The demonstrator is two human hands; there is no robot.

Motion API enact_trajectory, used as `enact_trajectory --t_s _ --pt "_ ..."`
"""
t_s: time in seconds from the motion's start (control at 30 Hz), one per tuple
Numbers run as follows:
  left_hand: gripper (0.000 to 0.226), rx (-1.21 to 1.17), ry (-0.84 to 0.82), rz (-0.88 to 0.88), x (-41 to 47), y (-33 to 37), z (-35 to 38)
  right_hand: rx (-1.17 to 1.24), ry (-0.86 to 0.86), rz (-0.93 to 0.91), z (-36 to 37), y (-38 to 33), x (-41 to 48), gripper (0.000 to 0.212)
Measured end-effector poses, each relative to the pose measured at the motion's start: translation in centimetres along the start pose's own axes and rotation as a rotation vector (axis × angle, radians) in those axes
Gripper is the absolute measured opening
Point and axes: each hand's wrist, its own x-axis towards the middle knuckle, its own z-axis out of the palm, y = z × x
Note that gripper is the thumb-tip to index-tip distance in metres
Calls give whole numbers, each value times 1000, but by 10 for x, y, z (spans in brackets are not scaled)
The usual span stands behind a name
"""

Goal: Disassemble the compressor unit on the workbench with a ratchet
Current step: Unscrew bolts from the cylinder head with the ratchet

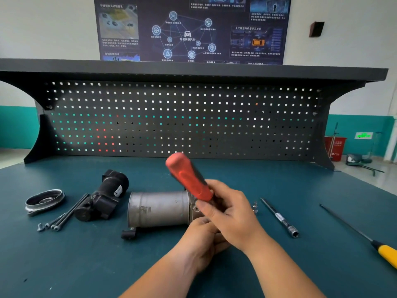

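Note:
A grey metal compressor cylinder (pixel 159 208) lies on its side on the dark green workbench (pixel 64 265). My right hand (pixel 231 214) grips a tool with a red and black handle (pixel 189 179) at the cylinder's right end; the handle slants up and to the left. Its working end is hidden behind my hands. Under the right hand, my left hand (pixel 204 239) curls at the cylinder's right end; what it holds is hidden. A black motor part (pixel 103 196), a round end cap (pixel 45 200) and several long bolts (pixel 64 218) lie to the left.
A socket extension bar (pixel 279 217) and a small metal fitting (pixel 255 206) lie right of my hands. A long screwdriver with a yellow handle (pixel 386 254) lies at the far right. A black pegboard (pixel 182 119) closes the back of the bench.

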Motion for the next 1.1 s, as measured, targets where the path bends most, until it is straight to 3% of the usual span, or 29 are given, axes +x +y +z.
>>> enact_trajectory --t_s 0.07,0.13,0.23,0.33,0.4,0.53,0.63,0.73,0.97,1.1 --pt "16 -19 -2 16 0 -2 0 -7 -81 8 -2 0 0 27" --pt "25 9 66 17 1 -3 -4 -47 -115 18 -1 1 1 29" --pt "16 17 28 14 1 -2 -5 -40 -22 -6 3 4 0 24" --pt "28 76 60 -67 1 0 -5 113 280 80 7 4 -4 17" --pt "21 92 96 -95 2 0 -7 321 526 171 10 6 -3 11" --pt "15 97 145 -147 2 9 -4 633 1007 369 -3 10 4 24" --pt "16 145 128 -210 2 18 1 778 1186 582 -18 16 6 29" --pt "18 173 130 -263 2 19 4 713 1150 577 -18 15 5 29" --pt "20 52 207 -164 2 2 -1 525 914 315 -4 7 5 23" --pt "20 39 197 -148 3 -2 1 266 741 287 -6 5 4 21"
